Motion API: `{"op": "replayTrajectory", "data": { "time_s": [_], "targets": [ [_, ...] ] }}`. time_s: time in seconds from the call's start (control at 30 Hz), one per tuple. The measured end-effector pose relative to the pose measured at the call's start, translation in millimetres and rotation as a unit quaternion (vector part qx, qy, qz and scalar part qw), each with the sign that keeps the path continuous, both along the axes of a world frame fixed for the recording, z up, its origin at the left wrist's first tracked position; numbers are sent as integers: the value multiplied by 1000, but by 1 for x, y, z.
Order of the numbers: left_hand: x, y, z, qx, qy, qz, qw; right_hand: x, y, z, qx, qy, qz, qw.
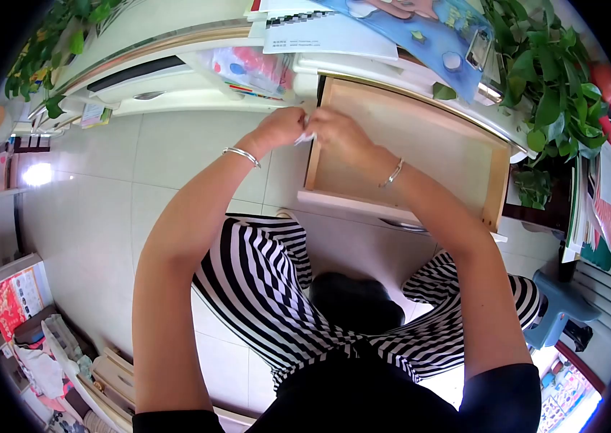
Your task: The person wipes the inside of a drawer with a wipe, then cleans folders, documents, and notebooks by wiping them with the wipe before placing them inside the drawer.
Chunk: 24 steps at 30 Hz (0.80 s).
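Observation:
My left hand [281, 128] is closed, its fingers pinched against my right hand [343, 137] at the left side of a pulled-out wooden drawer [406, 137]. Between the two hands a small, crumpled white piece [304, 136], like tissue or thin cloth, sticks out. Most of it is hidden in the fingers. The right hand is also closed and a little blurred, over the drawer's left wall. A silver bangle [242, 154] circles the left wrist, and another bracelet [393, 173] is on the right.
Papers [327, 32] and a blue picture clipboard [428, 43] lie on the desk above the drawer. Leafy plants [547, 79] stand at the right. A bag of colourful items [251, 70] sits left of the drawer. A blue-grey plastic stool [558, 310] stands at lower right.

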<state>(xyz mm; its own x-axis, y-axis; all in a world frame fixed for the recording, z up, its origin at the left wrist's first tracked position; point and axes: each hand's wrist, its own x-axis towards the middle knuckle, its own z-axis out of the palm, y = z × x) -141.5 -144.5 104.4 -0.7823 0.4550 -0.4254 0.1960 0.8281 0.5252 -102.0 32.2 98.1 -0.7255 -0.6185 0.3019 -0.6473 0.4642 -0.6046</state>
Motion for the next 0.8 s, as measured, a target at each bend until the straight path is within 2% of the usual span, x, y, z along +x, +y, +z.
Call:
{"op": "replayTrajectory", "data": {
  "time_s": [0.03, 0.07, 0.1, 0.13, 0.23, 0.27, 0.4, 0.53, 0.6, 0.63, 0.7, 0.73, 0.8],
  "targets": [
    [3, 10, 12, 2, 0, -1, 1000, -13, 5, -1, 29, 37, -52, 998],
    [4, 18, 21, 28, 85, 40, 995, -25, 10, -3, 30, 38, -54, 997],
    [4, 24, 23, 55, 169, 79, 981, -36, 15, -7, 21, 74, -112, 991],
    [2, 31, 26, 68, 216, 69, 972, -44, 21, -12, 13, 111, -171, 979],
    [8, 50, 33, 83, 269, -2, 959, -47, 24, -28, -13, 172, -209, 963],
    [8, 53, 28, 82, 275, -30, 958, -42, 34, -22, 35, 226, -181, 956],
    [12, 57, 21, 69, 324, -127, 935, -23, 73, -26, 4, 212, -245, 946],
    [13, 62, 19, 19, 308, -192, 932, 9, 160, -26, 67, 205, -311, 925],
    [18, 69, 21, -10, 290, -209, 934, 27, 226, -26, -5, 92, -334, 938],
    [19, 74, 22, -6, 290, -216, 932, 38, 260, -17, 53, 137, -338, 930],
    [24, 87, 24, -9, 309, -264, 914, 66, 334, -18, 239, 114, -351, 898],
    [27, 96, 25, -7, 307, -273, 912, 75, 354, -1, 278, 97, -359, 886],
    [39, 116, 27, 2, 271, -318, 909, 97, 389, 10, 277, 110, -345, 890]
  ]
}}
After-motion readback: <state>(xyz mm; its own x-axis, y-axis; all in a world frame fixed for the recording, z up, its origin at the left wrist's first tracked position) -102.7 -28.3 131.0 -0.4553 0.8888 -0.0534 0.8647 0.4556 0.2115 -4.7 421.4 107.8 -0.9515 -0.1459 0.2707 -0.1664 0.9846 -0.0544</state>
